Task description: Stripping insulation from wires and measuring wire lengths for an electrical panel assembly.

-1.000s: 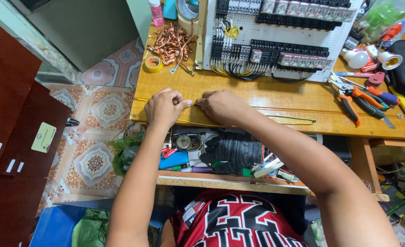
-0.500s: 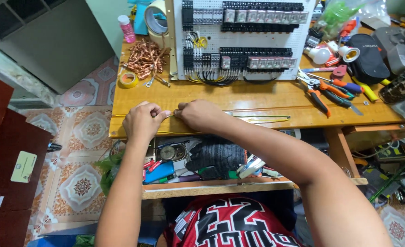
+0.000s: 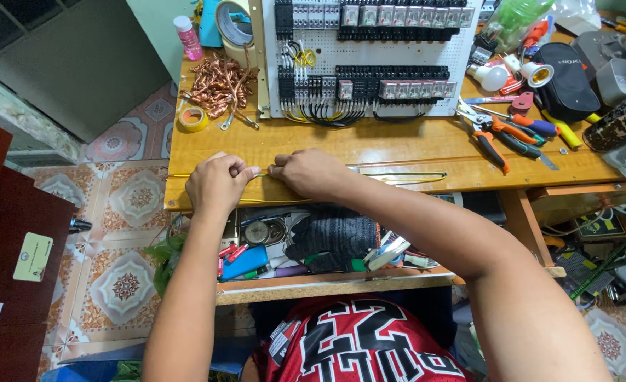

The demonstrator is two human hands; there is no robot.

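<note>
while pinched, yellow wire [image 3: 398,175] btwn left hand [image 3: 217,185] & right hand [image 3: 313,173]

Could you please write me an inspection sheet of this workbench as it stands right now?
Surface: wooden workbench top, bare strip at the front edge.
Job's things: thin yellow wire lying along the front edge, pinched between both hands.
Clutter: tangle of bare copper wire; yellow tape roll; orange-handled pliers; open drawer of small tools.
Grips: left hand and right hand each closed on the wire, close together.
Cables: black and yellow leads under white perforated relay panel.
Surroundings: patterned tile floor; dark red cabinet.
</note>
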